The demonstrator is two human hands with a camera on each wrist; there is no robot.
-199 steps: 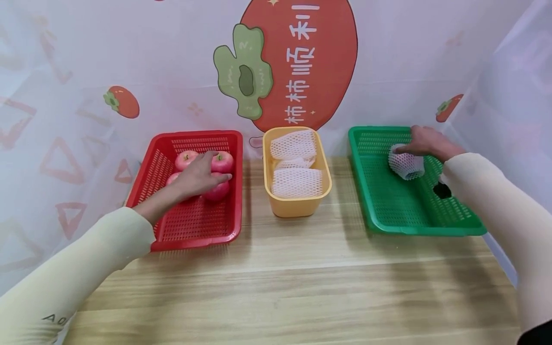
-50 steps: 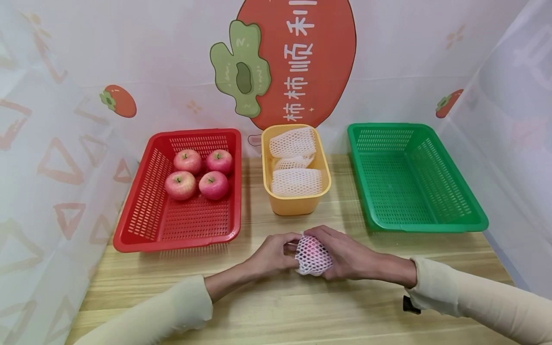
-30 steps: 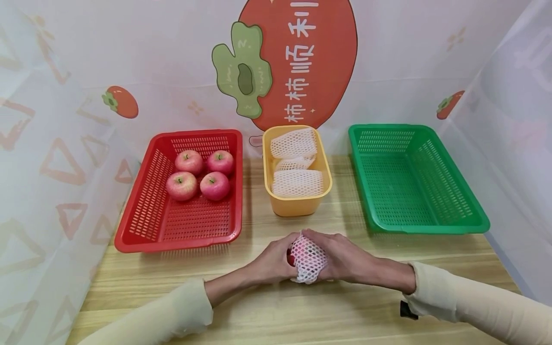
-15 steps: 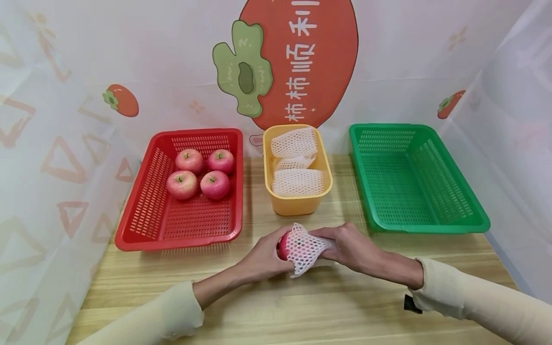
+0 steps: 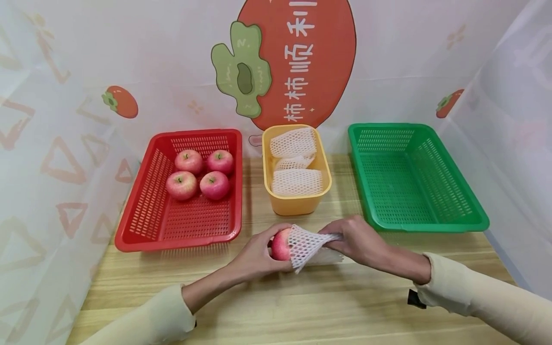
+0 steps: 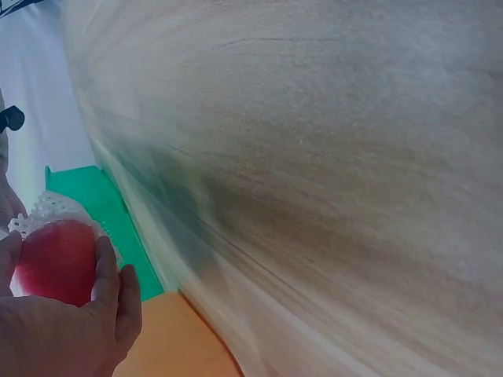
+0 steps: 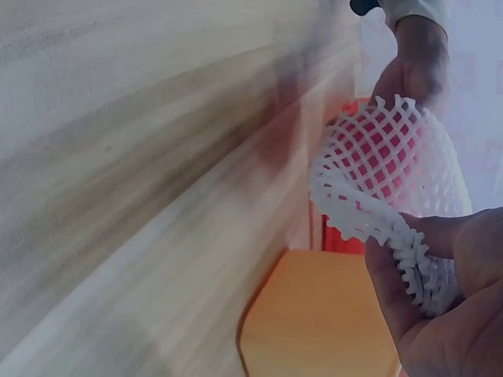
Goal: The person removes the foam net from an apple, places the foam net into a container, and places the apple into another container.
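Note:
Over the table in the head view, my left hand (image 5: 254, 256) grips a red apple (image 5: 281, 247) from its left side, thumb below and fingers above. A white foam net sleeve (image 5: 304, 244) covers the apple's right part, leaving its left part bare. My right hand (image 5: 361, 243) pinches the gathered right end of the sleeve between thumb and fingers. In the right wrist view the sleeve (image 7: 369, 153) stretches from those fingers to the apple, whose red shows through the mesh. The left wrist view shows the apple (image 6: 59, 263) cupped in my left fingers.
A red basket (image 5: 177, 244) with several apples (image 5: 214, 185) stands at the left. The yellow bin (image 5: 297, 207) behind my hands holds several foam net sleeves (image 5: 296, 182). At the right is a green basket (image 5: 427, 229). A printed cloth (image 5: 172, 57) hangs behind.
Earlier my hands reached into the red and green baskets. They came together with the sleeve around the apple; now my right hand has drawn the sleeve's end rightward, baring the apple's left part.

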